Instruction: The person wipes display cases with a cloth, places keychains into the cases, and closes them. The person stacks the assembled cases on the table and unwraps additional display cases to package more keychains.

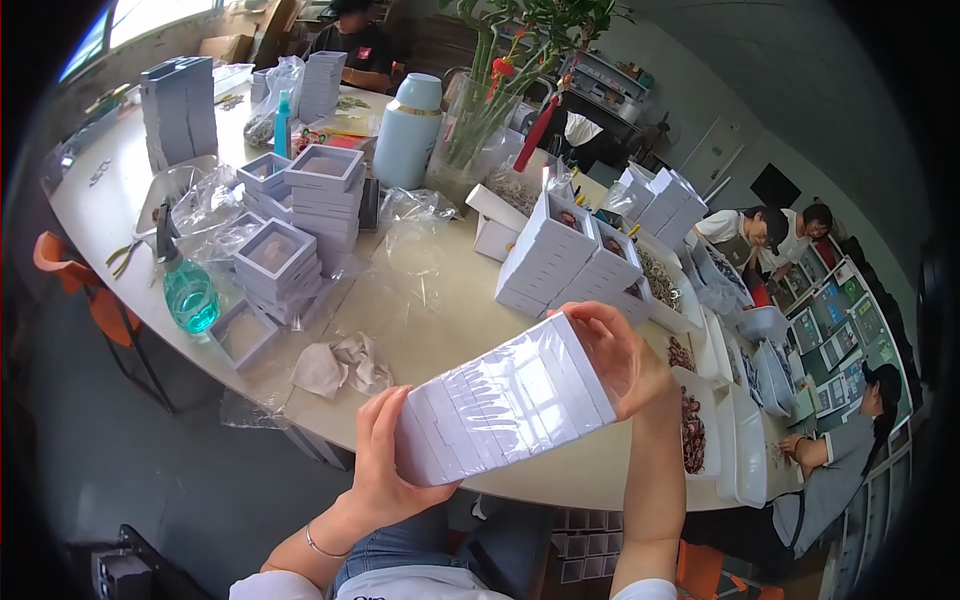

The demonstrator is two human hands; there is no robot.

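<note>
A row of white boxes wrapped in clear shiny film [505,400] is held tilted above the near edge of the table. My left hand [385,465] grips its lower left end, thumb beneath and fingers over the edge. At the upper right end, my right hand [620,362] is closed around the pack. A crumpled pale cloth [340,366] lies on the table left of the pack. Beyond the pack, stacked white boxes [545,262] stand close to my right hand.
Stacks of windowed frame boxes [325,190], a green spray bottle [190,292] and a blue flask [408,130] stand on the table [400,330]. A plant vase [465,140] is behind. White trays of beads [700,425] line the right, where a co-worker [845,460] works.
</note>
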